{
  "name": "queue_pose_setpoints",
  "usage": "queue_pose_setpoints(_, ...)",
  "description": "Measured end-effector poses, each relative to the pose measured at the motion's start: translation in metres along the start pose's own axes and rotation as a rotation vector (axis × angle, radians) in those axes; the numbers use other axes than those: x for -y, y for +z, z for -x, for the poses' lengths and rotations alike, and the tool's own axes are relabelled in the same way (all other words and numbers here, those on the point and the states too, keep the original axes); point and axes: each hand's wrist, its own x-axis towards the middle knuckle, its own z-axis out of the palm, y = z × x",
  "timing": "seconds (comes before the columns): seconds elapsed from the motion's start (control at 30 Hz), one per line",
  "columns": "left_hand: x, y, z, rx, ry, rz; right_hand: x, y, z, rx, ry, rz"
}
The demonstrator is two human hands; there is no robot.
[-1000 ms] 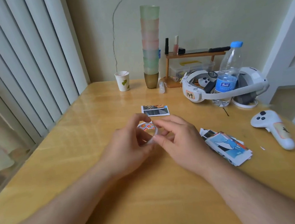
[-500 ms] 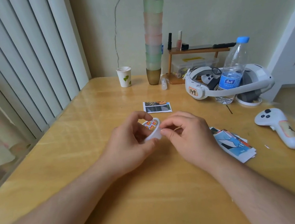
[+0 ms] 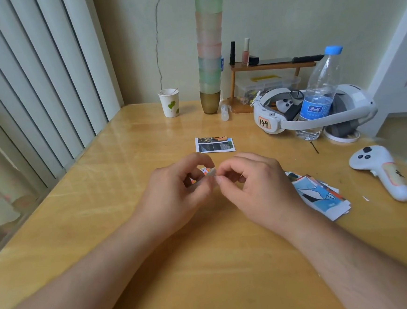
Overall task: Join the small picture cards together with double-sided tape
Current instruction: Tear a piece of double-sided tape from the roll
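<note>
Picking at the tape roll to free its end, cards waiting.

Over the table (image 3: pixel 106 235), the left hand (image 3: pixel 174 195) has its grip closed around the small tape roll (image 3: pixel 210 172); the right hand (image 3: pixel 256 189) pinches at the roll's edge, probably lifting the end. Next: draw a strip cleanly. Joined cards (image 3: pixel 215 144) lie just beyond the roll, loose cards (image 3: pixel 318 191) right. The headset (image 3: pixel 268 122) reads "149"; the bottle (image 3: pixel 317 101) label is illegible.
</note>
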Motion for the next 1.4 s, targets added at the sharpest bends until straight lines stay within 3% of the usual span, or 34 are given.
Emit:
queue_pose_setpoints(0.13,0.004,0.001,-0.001,-0.003,0.039,-0.09,0.001,0.0,0.0,-0.012,-0.022,0.025)
queue_pose_setpoints(0.3,0.004,0.001,-0.002,-0.017,0.063,-0.112,0.006,-0.003,-0.002,0.029,0.165,-0.029)
queue_pose_setpoints(0.5,0.001,0.003,-0.001,0.001,-0.012,-0.076,0.0,-0.002,-0.002,0.037,-0.047,0.146)
queue_pose_setpoints(0.77,-0.003,-0.004,-0.004,0.021,-0.077,0.036,-0.001,-0.004,-0.003,0.003,-0.092,0.142)
queue_pose_setpoints(0.97,-0.003,-0.009,-0.005,0.085,-0.131,0.326,0.004,-0.003,-0.006,-0.087,-0.164,0.116)
queue_pose_setpoints(1.23,-0.008,-0.003,-0.004,0.024,-0.198,0.547,0.01,0.008,-0.007,-0.182,-0.19,0.028)
queue_pose_setpoints(1.33,-0.007,-0.007,-0.008,-0.05,-0.228,0.553,0.012,0.008,-0.006,-0.187,-0.153,-0.135)
queue_pose_setpoints(1.4,-0.001,-0.012,-0.01,-0.059,-0.239,0.561,0.011,0.007,-0.006,-0.203,-0.007,-0.329)
